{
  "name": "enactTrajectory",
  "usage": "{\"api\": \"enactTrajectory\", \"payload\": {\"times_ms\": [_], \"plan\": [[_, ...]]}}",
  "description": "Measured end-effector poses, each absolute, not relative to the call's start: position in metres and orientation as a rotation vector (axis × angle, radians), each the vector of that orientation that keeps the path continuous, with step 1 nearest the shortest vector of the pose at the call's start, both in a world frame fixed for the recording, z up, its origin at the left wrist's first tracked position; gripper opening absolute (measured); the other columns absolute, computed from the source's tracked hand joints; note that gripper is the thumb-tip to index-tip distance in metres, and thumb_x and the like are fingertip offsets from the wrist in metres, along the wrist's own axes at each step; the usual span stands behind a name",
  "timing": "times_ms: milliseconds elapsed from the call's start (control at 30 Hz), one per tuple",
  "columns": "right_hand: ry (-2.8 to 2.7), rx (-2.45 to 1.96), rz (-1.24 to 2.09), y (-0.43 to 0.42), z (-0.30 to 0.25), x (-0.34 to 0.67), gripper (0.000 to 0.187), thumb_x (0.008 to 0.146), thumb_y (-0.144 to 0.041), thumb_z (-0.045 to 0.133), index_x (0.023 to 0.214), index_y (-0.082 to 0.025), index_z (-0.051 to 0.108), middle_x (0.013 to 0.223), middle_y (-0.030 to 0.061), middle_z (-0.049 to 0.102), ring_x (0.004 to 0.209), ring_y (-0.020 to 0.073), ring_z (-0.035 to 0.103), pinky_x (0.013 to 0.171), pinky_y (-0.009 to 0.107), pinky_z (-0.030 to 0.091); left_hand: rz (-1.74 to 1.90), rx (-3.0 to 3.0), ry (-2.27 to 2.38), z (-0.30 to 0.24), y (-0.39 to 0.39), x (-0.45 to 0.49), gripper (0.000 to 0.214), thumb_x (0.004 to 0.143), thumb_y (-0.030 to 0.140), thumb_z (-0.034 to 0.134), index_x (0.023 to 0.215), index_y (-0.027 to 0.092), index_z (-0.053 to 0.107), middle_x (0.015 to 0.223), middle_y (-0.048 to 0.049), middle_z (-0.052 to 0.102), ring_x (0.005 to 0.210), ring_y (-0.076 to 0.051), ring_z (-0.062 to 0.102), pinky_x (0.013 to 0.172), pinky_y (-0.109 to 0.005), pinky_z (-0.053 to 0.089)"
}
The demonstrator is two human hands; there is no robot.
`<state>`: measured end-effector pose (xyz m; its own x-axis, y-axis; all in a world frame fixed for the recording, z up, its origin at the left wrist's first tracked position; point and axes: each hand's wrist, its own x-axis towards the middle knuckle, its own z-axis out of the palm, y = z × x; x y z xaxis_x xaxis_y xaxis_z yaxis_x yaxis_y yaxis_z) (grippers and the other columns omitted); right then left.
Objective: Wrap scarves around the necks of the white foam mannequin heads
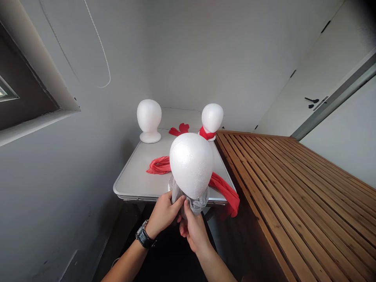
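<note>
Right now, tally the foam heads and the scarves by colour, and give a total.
White foam heads: 3, near, back left, back right
Red scarves: 3, on table, on back right head's neck, behind
Grey scarf: 1
Total: 7

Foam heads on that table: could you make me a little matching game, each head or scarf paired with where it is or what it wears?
Things:
1. Near head
2. Far left head
3. Far right head
4. Loose red scarf

States:
A. Red scarf tied round its neck
B. Bare, nothing on it
C. Lies on the table, one end hanging over the edge
D. Grey scarf at its neck, gripped by the left hand and the right hand

Pairs: 1-D, 2-B, 3-A, 4-C
</note>
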<state>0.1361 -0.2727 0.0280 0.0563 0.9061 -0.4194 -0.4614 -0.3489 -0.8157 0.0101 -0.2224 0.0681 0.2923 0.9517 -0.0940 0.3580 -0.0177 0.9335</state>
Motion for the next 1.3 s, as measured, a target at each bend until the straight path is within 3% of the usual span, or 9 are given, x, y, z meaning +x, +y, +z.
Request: {"api": "enactTrajectory", "payload": {"times_ms": [233,467,667,833,967,1033,1133,1233,1300], "plan": [[-0.25,-1.141,1.415,-0.265,0.024,0.17,0.064,0.066,-0.065,0.095,0.084,-0.022,0.052,0.057,-0.0087,0.05,0.042,0.0041,0.04,0.038,0.015,0.027,0.909,1.579,1.327,0.048,-0.212,-0.007,0.042,0.104,0.049,0.046,0.096,0.017,0.071,0.092,-0.005,0.074,0.085,-0.023,0.065,0.076,-0.03,0.047],[-0.009,-0.929,1.432,-0.252,0.033,0.225,0.053,0.082,-0.042,0.092,0.079,-0.022,0.042,0.055,-0.0133,0.036,0.037,0.0008,0.026,0.036,0.015,0.024,1.089,1.461,1.363,0.051,-0.196,-0.031,0.041,0.099,0.048,0.053,0.11,0.017,0.077,0.106,-0.0068,0.078,0.1,-0.026,0.068,0.088,-0.034,0.052],[0.198,-0.773,1.633,-0.24,0.045,0.264,0.037,0.102,-0.032,0.07,0.079,-0.021,0.043,0.058,-0.0106,0.041,0.036,0.0002,0.029,0.035,0.014,0.021,1.166,1.183,1.263,0.057,-0.18,-0.042,0.044,0.092,0.052,0.064,0.116,0.019,0.08,0.118,-0.0095,0.08,0.111,-0.028,0.072,0.096,-0.037,0.055],[0.099,-0.735,1.644,-0.232,0.047,0.27,0.032,0.095,-0.03,0.079,0.085,-0.021,0.05,0.065,-0.0097,0.053,0.038,-0.0001,0.03,0.037,0.014,0.023,1.145,1.052,1.199,0.056,-0.173,-0.044,0.051,0.091,0.058,0.068,0.123,0.02,0.078,0.126,-0.0115,0.078,0.118,-0.03,0.072,0.1,-0.04,0.056],[-0.054,-0.754,1.544,-0.236,0.043,0.246,0.046,0.077,-0.036,0.095,0.09,-0.022,0.053,0.075,-0.0113,0.06,0.04,-0.0012,0.028,0.04,0.017,0.029,1.196,1.092,1.199,0.06,-0.178,-0.028,0.046,0.092,0.056,0.068,0.121,0.021,0.079,0.125,-0.0099,0.078,0.121,-0.03,0.069,0.105,-0.04,0.053],[-0.196,-0.873,1.49,-0.246,0.039,0.237,0.056,0.072,-0.048,0.097,0.088,-0.021,0.052,0.072,-0.0106,0.057,0.043,0.0008,0.035,0.043,0.019,0.033,1.17,1.148,1.199,0.062,-0.185,-0.019,0.045,0.094,0.055,0.066,0.121,0.021,0.079,0.125,-0.0087,0.078,0.121,-0.03,0.068,0.106,-0.039,0.051],[-0.558,-1.338,1.227,-0.272,0.036,0.239,0.061,0.073,-0.069,0.089,0.088,-0.022,0.053,0.067,-0.0071,0.055,0.048,0.0094,0.052,0.045,0.022,0.034,1.085,1.243,1.188,0.062,-0.196,-0.015,0.045,0.096,0.055,0.064,0.12,0.02,0.078,0.121,-0.0082,0.078,0.117,-0.029,0.068,0.102,-0.036,0.051],[-0.908,-1.733,0.813,-0.306,0.036,0.241,0.059,0.079,-0.074,0.081,0.1,-0.022,0.062,0.074,-0.0001,0.065,0.057,0.0142,0.061,0.05,0.024,0.038,0.94,1.329,1.141,0.061,-0.207,-0.019,0.047,0.096,0.058,0.064,0.115,0.017,0.076,0.105,-0.0084,0.077,0.095,-0.026,0.069,0.086,-0.034,0.054],[-1.069,-1.741,0.889,-0.324,0.036,0.229,0.06,0.085,-0.078,0.073,0.1,-0.02,0.065,0.073,0.002,0.065,0.055,0.0137,0.06,0.049,0.023,0.038,0.836,1.37,1.073,0.06,-0.213,-0.023,0.049,0.098,0.061,0.063,0.113,0.016,0.074,0.097,-0.0078,0.075,0.082,-0.023,0.067,0.079,-0.033,0.055]]}}
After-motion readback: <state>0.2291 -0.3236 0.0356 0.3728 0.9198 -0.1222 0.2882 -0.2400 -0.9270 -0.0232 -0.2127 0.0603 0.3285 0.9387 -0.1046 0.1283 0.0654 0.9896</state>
